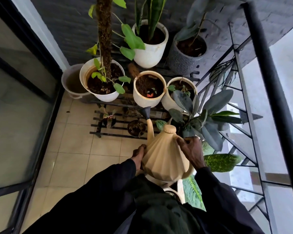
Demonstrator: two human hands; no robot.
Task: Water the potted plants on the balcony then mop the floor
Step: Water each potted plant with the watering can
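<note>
I hold a beige ribbed watering can (164,157) in front of me with both hands. My left hand (139,157) grips its left side and my right hand (192,152) grips the top right. Its dark spout head (146,112) points away from me, just below the rim of a cream pot (149,90) of bare soil. Around that pot stand a white pot with a mossy pole plant (101,80), a white snake-plant pot (150,43), a grey ribbed pot (186,53) and a leafy rubber plant (203,115). No water stream is visible.
A black slatted stand (112,127) carries small dark pots low on the beige tiled floor (74,149). A white bucket (73,81) sits in the left corner. A glass sliding door (24,98) runs along the left, a black metal railing (269,81) along the right.
</note>
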